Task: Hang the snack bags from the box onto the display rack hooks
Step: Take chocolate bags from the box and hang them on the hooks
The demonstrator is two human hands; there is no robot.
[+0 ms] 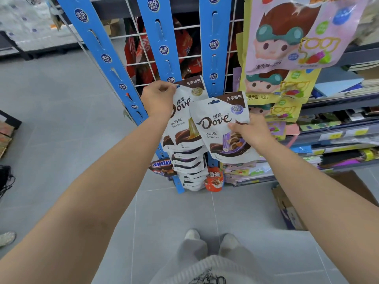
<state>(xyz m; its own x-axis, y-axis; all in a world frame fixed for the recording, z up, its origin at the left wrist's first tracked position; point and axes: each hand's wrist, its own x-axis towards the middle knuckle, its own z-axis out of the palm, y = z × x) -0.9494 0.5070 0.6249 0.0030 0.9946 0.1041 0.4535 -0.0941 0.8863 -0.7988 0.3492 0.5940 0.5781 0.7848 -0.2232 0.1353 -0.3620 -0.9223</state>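
Observation:
My left hand (pixel 159 97) pinches the top left corner of a white Dove bag with caramel art (pixel 184 111), held against the middle blue hanging strip (pixel 162 48). My right hand (pixel 251 130) grips the right side of a second white Dove bag with purple art (pixel 217 128), which overlaps the first bag in front. Below them a column of several Dove bags (pixel 190 169) hangs on the strip. The rack is a white wire grid (pixel 184 62) with three blue strips. A cardboard box (pixel 291 210) sits on the floor at the right.
Pink and yellow drink pouches (pixel 287 37) hang at the upper right beside stocked shelves (pixel 338 124). A Snickers bag (pixel 162 167) and an orange bag (pixel 214 180) hang low on the rack. Red bags (pixel 143 54) show behind the grid. My feet stand on grey floor tiles (pixel 61 119).

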